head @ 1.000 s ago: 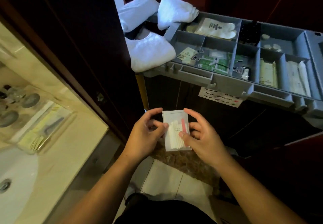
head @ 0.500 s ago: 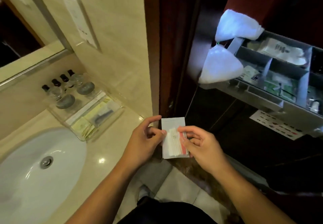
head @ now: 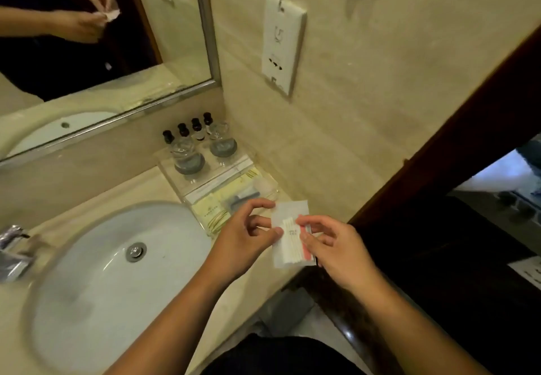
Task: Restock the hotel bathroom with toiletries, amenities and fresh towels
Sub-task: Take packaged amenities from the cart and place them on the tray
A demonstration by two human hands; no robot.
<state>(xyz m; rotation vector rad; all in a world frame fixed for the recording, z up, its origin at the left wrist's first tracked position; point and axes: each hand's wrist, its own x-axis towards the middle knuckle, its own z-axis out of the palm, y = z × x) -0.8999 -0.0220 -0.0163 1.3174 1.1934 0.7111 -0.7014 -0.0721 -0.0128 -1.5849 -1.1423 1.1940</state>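
1. Your left hand [head: 246,235] and right hand [head: 336,250] pinch the clear amenity packet [head: 289,234] between them, thumb and fingertips closed on its side edges, other fingers loosely curled.
2. Packet sits upright in the air over the counter [head: 164,187] edge, just in front of the acrylic tray [head: 234,181] beside the sink [head: 102,272].
3. Versus half a second ago: your view has swung left to the vanity, tray now directly behind the packet; grip unchanged.

Dim warm yellowish light; doorway [head: 456,228] side nearly black. Motion blur softens faucet [head: 14,251], basin [head: 87,272] rim. Wide-angle bend at edges. Faint glare on mirror [head: 102,52].
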